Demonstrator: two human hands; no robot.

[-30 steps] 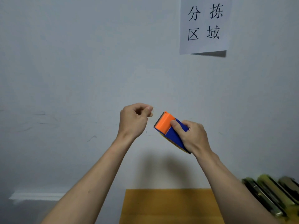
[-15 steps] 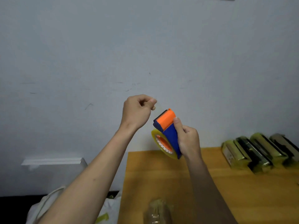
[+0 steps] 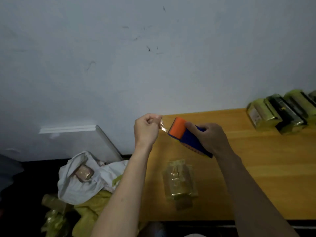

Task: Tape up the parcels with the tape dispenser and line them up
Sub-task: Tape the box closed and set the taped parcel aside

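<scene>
Head view: right hand (image 3: 211, 138) grips the blue and orange tape dispenser (image 3: 186, 136) above the wooden table (image 3: 266, 168). Left hand (image 3: 146, 130) pinches the clear tape end (image 3: 162, 125). 1 parcel (image 3: 180, 181) lies below; more parcels (image 3: 277, 113) line the wall.

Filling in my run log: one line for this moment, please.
left hand: pinches clear tape end | right hand: grips orange-and-blue tape dispenser | yellow-wrapped parcel: flat on wooden table

Bare table (image 3: 266, 171) right of lone parcel (image 3: 179, 182); parcel row (image 3: 280, 113) blocks far right corner.
</scene>
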